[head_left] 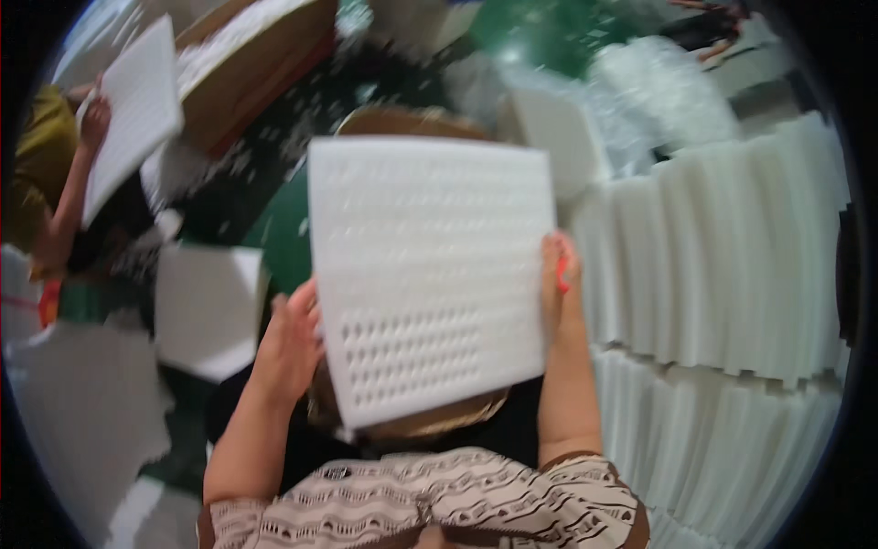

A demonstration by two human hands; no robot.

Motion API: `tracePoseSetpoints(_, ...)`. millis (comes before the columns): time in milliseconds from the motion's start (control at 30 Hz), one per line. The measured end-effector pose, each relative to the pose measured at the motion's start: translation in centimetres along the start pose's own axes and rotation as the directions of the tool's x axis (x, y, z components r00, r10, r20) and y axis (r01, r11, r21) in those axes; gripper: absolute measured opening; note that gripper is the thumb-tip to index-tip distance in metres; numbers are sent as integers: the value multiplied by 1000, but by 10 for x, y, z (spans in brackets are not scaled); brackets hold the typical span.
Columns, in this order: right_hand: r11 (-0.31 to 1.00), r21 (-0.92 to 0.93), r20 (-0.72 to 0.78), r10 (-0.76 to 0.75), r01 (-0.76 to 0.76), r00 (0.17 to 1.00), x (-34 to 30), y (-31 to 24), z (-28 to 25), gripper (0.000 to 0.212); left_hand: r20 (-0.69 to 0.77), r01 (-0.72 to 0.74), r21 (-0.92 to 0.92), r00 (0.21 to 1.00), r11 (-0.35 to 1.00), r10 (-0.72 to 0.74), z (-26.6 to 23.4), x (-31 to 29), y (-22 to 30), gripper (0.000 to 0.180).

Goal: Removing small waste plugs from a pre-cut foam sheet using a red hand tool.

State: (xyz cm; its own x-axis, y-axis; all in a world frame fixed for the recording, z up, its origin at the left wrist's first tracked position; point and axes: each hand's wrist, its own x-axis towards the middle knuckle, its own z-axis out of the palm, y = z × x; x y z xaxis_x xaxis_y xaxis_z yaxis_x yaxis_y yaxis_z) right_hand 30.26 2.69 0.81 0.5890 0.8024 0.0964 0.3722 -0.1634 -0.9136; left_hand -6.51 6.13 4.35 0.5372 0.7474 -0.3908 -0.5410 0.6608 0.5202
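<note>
A white foam sheet (430, 247) is held up in front of me, slightly tilted. Rows of small holes run across it; those in the lower left look dark and open, while the upper rows are pale and blurred. My left hand (294, 339) grips the sheet's left edge, with some fingers hidden. At the opposite edge my right hand (561, 265) has hold of the sheet, and a small red thing (562, 274) shows at its fingers. Behind and below the sheet, a cardboard box (412, 121) is mostly covered by it.
Tall rows of stacked white foam sheets (713, 256) fill the right side. Back left, a person (41, 174) holds another white sheet (137, 119) near a large carton (265, 78). White scraps litter the dark floor. A white block (208, 306) stands left of me.
</note>
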Motion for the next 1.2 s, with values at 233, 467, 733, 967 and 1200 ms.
tracePoseSetpoints(233, 834, -510, 80, -196, 210, 977, -2, -13, 0, 28, -298, 145, 432, 955, 890, -11, 1, 19, -11, 44)
tracePoseSetpoints(467, 593, 744, 425, -63, -309, 903, -40, -31, 14, 41, -386, 149, 292, 922, 945, -26, 2, 25, -26, 51)
tracePoseSetpoints(733, 981, 189, 178, -73, 39, 981, -72, -31, 51, 46, -334, 72, 357, 941, 931, 55, 1, 31, -32, 53)
tracePoseSetpoints(967, 635, -361, 394, -560, 683, 729, -77, -25, 73, 37, -287, 26, 448, 951, 894, 116, -7, 31, -42, 46)
tracePoseSetpoints(1200, 936, -73, 239, -320, 345, 917, -69, -18, 74, 31, -278, 36, 422, 956, 906, 91, -12, 28, -41, 42)
